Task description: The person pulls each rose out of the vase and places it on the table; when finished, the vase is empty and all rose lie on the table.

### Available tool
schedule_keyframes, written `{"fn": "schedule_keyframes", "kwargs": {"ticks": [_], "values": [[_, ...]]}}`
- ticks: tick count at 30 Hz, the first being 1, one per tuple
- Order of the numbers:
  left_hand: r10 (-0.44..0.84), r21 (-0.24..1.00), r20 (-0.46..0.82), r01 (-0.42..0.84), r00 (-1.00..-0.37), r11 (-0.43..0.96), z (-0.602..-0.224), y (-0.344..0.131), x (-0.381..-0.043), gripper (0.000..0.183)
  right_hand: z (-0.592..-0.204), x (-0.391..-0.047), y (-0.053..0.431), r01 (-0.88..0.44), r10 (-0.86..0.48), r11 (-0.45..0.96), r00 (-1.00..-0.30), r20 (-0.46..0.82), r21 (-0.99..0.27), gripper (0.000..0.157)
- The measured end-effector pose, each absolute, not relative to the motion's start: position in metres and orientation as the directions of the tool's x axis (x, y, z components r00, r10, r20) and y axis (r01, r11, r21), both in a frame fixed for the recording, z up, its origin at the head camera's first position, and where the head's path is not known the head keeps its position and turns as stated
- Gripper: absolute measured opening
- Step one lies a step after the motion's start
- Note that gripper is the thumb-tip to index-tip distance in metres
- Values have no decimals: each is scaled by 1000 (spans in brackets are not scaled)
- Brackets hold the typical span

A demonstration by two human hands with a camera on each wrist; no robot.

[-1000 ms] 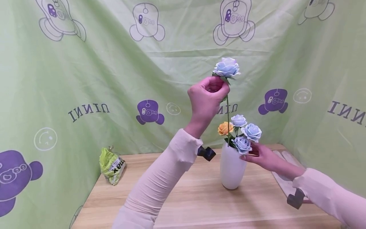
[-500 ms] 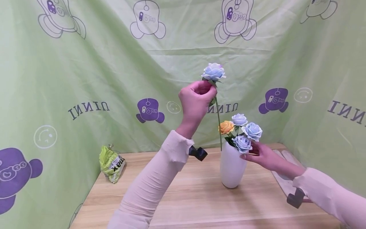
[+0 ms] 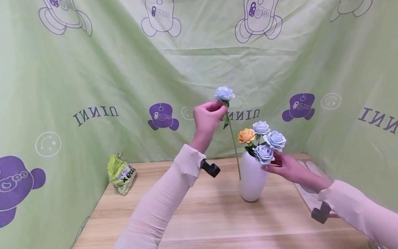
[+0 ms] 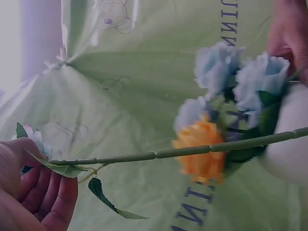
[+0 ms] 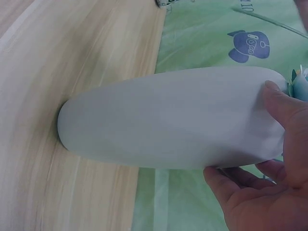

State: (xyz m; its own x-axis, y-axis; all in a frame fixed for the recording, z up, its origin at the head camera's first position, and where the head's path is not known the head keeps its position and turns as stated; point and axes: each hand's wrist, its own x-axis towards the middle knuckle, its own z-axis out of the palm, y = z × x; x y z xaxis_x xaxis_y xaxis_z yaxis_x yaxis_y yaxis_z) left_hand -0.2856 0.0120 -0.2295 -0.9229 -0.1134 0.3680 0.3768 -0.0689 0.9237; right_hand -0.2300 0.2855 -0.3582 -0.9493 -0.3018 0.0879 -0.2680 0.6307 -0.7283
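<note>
My left hand (image 3: 207,119) pinches a pale blue artificial rose (image 3: 224,93) just below its bloom. The long green stem (image 4: 185,151) slants down, its lower end overlapping the left side of the vase in the head view. That white vase (image 3: 252,186) stands upright on the table, holding an orange rose (image 3: 246,136) and several blue roses (image 3: 275,140). Near its rim, my right hand (image 3: 290,168) grips the vase from the right; the right wrist view has the thumb on one side and fingers along the other.
A crumpled yellow-green bag (image 3: 122,174) sits at the back left of the wooden table (image 3: 199,221). Pale flat things (image 3: 303,193) lie behind the right forearm. A green printed cloth (image 3: 186,65) hangs around the table at the back and sides.
My left hand has moved left and then down with the rose, and the stem has come out from over the vase mouth to beside it. The right hand stays at the vase.
</note>
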Motion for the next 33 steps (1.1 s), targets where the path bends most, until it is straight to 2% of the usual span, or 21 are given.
{"fn": "schedule_keyframes", "kwargs": {"ticks": [6,16,21,33], "values": [[-109,966,211,224,-971,-130,-267,10,-295,20,-360,-230,286,-227,-290,616,-956,51,-754,78],[-65,985,29,40,-997,-171,-326,2,-293,20,-357,-230,285,-253,-289,633,-954,79,-731,77],[-29,982,-74,-67,-997,-177,-352,-4,-293,21,-356,-230,283,-247,-292,629,-954,70,-738,78],[-27,978,-195,-192,-980,-82,-396,-9,-295,17,-355,-231,283,-255,-301,632,-951,71,-732,76]]}}
